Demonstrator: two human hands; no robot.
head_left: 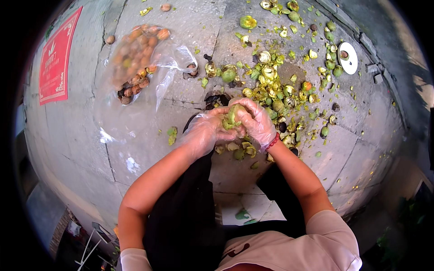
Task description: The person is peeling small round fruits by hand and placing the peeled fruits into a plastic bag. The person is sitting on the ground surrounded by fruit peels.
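Both my hands wear clear plastic gloves and meet above the paving between my knees. A green-husked walnut [232,116] sits between them, its husk partly split. My left hand [205,128] wraps it from the left and below. From the right, my right hand [257,121] grips it with the thumb pressed on the husk; a red bracelet [273,141] is on that wrist. The fingers cover much of the walnut. Broken green and yellow husk pieces [270,74] lie just beyond my hands, and more husk scraps [244,151] lie beneath them.
A clear plastic bag [169,58] of brown walnuts stands at the far left. Whole green walnuts [228,73] are scattered among the husks. A white plate [347,58] with a brown piece on it rests at the far right. A red sheet [58,58] lies at the left.
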